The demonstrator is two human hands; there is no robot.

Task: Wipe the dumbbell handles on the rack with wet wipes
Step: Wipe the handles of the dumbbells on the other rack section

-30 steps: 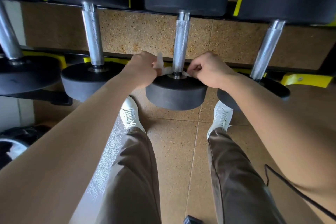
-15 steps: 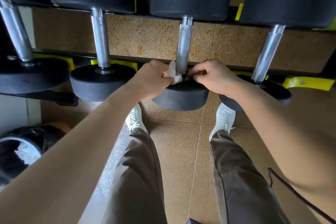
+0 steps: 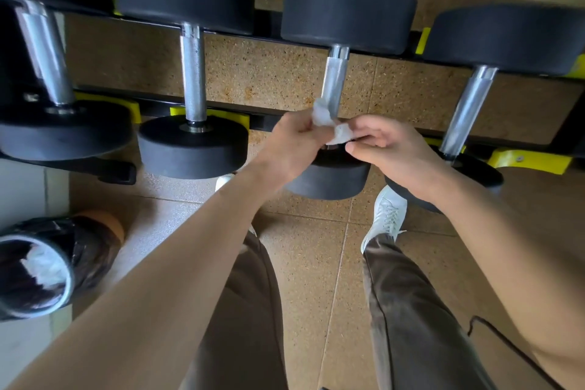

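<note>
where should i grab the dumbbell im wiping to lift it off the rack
Wrap the fingers round the middle of the knurled steel handle of the black round-headed dumbbell, coming from above: it lies bare between two heads too wide to grasp. The crumpled white wet wipe is held at its near end.

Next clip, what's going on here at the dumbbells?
A person stands at a dumbbell rack. The left hand and right hand both pinch a white wet wipe at the near end of one dumbbell's metal handle. Whether the wipe wraps round it cannot be told. A bin holding white crumpled material sits on the floor at the left.
</note>
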